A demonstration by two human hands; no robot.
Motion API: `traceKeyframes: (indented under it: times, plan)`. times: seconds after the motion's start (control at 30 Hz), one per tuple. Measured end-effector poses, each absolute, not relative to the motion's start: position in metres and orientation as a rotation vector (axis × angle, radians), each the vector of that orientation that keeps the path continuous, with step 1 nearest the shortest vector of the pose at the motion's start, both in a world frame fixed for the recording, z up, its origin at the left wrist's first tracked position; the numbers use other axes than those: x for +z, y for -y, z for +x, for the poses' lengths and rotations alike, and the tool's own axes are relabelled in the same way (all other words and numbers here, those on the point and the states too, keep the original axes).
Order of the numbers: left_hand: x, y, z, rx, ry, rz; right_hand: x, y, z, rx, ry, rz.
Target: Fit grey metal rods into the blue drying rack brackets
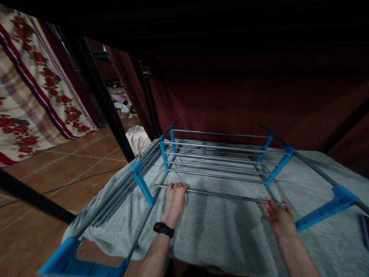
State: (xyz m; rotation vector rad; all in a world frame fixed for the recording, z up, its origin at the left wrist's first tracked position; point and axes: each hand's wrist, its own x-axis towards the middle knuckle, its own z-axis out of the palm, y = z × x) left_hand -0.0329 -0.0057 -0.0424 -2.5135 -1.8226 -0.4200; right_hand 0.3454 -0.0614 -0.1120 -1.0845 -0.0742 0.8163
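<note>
A thin grey metal tube (pixel 221 195) runs crosswise in front of me, held at both sides. My left hand (pixel 176 198), with a black band on its wrist, is closed round it near its left end. Near the other end, my right hand (pixel 277 215) has its fingers closed on the same tube. Around them lies a rack frame of grey tubes joined by blue plastic brackets (pixel 142 184). Several crossbars (pixel 219 158) span the frame's far part. To the right of my right hand is another blue bracket (pixel 327 207).
Beneath the frame is a grey blanket (pixel 213 227). Several loose tubes (pixel 127 192) lie along its left side. Dark metal posts (pixel 100 96) and a low dark overhead surface surround the space. A maroon curtain (pixel 230 104) hangs behind; a dark object (pixel 364 229) sits at the right edge.
</note>
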Motion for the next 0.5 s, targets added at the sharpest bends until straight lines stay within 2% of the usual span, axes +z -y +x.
traceKeyframes:
  times: [0.5]
  plan:
    - [-0.044, 0.009, -0.044, -0.421, 2.146, -2.136, -0.115, 0.062, 0.361, 0.725, 0.052, -1.083]
